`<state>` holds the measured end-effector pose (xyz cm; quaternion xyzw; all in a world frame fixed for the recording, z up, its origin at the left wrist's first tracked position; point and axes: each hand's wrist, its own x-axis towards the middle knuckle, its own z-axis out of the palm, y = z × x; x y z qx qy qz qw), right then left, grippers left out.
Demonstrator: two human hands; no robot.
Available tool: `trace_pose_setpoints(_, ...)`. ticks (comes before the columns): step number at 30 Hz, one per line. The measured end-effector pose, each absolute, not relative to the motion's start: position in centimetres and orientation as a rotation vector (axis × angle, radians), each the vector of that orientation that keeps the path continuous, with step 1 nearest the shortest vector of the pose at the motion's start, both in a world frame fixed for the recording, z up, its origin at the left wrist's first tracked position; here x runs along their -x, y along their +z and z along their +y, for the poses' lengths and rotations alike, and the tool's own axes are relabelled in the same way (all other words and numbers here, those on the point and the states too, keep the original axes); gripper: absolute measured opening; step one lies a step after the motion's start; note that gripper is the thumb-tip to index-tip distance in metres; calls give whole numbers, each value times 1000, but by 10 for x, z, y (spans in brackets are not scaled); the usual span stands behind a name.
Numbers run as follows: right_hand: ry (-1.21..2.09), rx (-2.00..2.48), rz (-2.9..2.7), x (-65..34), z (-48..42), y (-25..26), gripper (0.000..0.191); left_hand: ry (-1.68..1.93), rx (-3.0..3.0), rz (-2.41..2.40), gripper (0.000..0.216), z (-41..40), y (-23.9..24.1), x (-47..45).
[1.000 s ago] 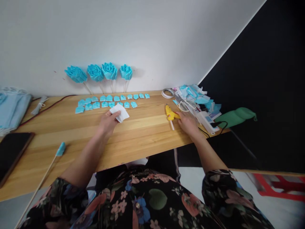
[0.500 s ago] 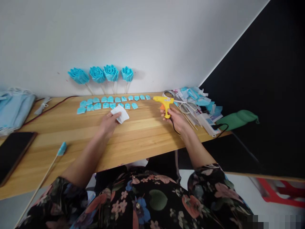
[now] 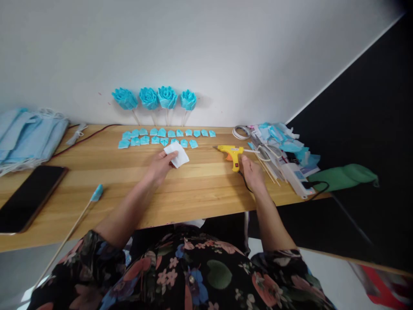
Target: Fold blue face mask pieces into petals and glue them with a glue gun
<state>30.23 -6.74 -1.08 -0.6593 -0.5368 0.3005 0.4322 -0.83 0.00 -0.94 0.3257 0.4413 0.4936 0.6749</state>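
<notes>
My left hand [image 3: 161, 167] pinches a small white square [image 3: 176, 154], a folded sheet of paper or cloth, over the table's middle. Just beyond it lie two rows of small folded blue petals [image 3: 145, 140]. A yellow glue gun [image 3: 231, 151] rests on the table with its nozzle pointing left. Close to the gun's handle, on its right, is my right hand [image 3: 253, 173], holding nothing, its fingers loosely bent and partly hidden. On the left, a wooden stick with a small blue bud [image 3: 97, 193] at its tip juts over the front edge.
Several blue flowers on sticks [image 3: 167, 97] lean against the wall. Face masks [image 3: 29, 135] and a phone [image 3: 30, 198] lie left. At right are a roll of tape [image 3: 241, 132], blue scraps [image 3: 277, 135], a power strip [image 3: 297, 178] and a green pouch [image 3: 345, 176].
My right hand has let go of the glue gun, which now lies on the table. The left hand still holds the white square. The view has shifted, so things appear further right.
</notes>
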Motion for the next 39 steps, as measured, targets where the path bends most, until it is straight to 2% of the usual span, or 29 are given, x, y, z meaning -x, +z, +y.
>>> trace_pose_setpoints(2, 476, 1730, -1341, -292, -75, 0, 43, 1095, -762, 975, 29, -1, -10, 8)
trace_pose_setpoints(4, 358, 1736, -1443, -275, -77, 9, 42, 1084, -812, 969, 28, -1, -12, 9)
trace_pose_setpoints(6, 492, 1614, -1586, -252, -70, 14, 41, 1081, -869, 982, 28, -2, -15, 10)
trace_pose_setpoints(9, 908, 1395, -1639, -213, -50, 16, 44, 1073, -932, 1030, 28, -2, -16, 10)
trace_pose_setpoints(11, 1022, 1301, -1683, -191, -33, 15, 44, 1057, -971, 1054, 27, -3, -13, 10)
trace_pose_setpoints(14, 1015, 1244, -1742, -168, -10, 13, 47, 1016, -1044, 1075, 26, -5, -8, 9)
trace_pose_setpoints(19, 1034, 1189, -1595, -160, 10, -3, 30, 1008, -1132, 1147, 22, -4, -7, 11)
trace_pose_setpoints(24, 1172, 1125, -1392, -164, 8, -19, 40, 1139, -1030, 1071, 20, 2, -11, 15)
trace_pose_setpoints(31, 1165, 1098, -1535, -168, 4, -22, 49, 1197, -802, 993, 26, 8, -13, 19)
trace_pose_setpoints(39, 1045, 1048, -1614, -177, 4, -19, 32, 1132, -857, 965, 24, 5, -11, 21)
